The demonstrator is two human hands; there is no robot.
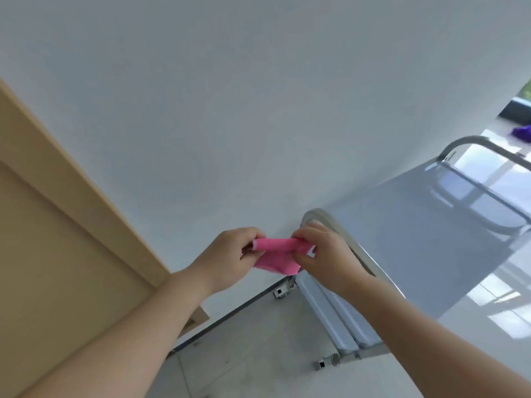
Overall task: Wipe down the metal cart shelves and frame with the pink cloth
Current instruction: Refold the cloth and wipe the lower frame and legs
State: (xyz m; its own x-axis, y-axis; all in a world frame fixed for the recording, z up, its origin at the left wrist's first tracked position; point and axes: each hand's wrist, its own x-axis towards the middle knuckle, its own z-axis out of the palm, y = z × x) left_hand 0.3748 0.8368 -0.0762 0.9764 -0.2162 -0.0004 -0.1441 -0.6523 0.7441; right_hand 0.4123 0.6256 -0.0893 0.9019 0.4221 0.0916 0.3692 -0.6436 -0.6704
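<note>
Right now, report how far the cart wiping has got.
Nothing visibly done. In hand: the left hand and right hand hold the folded pink cloth in the air beside the cart handle. Left: the top shelf, lower shelf and frame.

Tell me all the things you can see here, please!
pink cloth: one, pink, held up in the air between both hands
metal cart: one, silver-grey, at right against the wall
cart wheels: two showing, grey, on the floor
door: one, tan, at left
wall: one, white, behind everything
floor: one, light grey, below
purple thing: one, far right, too blurred to name
left hand: one, pinching the cloth
right hand: one, pinching the cloth
</note>
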